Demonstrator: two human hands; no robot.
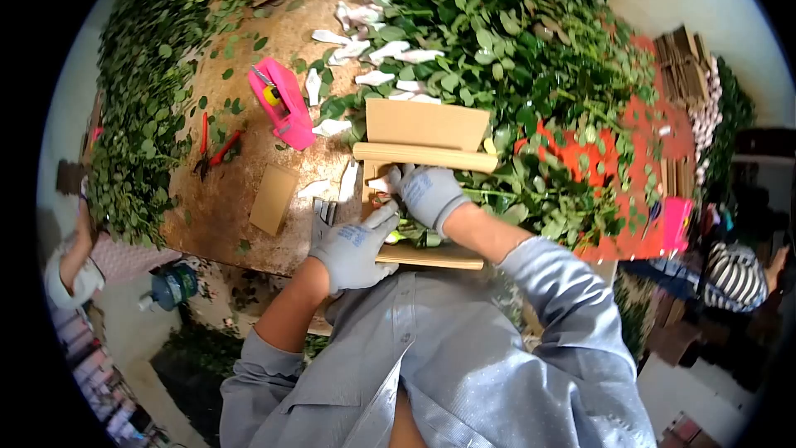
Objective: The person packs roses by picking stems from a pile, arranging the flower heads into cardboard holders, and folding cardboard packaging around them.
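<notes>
Cardboard wrap — long axis left-right; left hand, right hand part-curled over it — grip unclear.

The brown cardboard is bent and open, its far side tilted up. Green leaves and a pale bud lie inside the cardboard.

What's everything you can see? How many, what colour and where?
leafy stems: many, green, both sides
white wraps: many, white, centre
tape dispenser: one, pink, left of centre
cutters: one, red-handled, left
loose card: one, brown, left
folded cardboard: one, brown, by the hands
cardboard stacks: several, brown, far edge and right
table: one, brown, underneath
big bottle: one, bluish, lower left
other people: two, either side
left hand, right hand: two, grey-gloved, middle
</notes>
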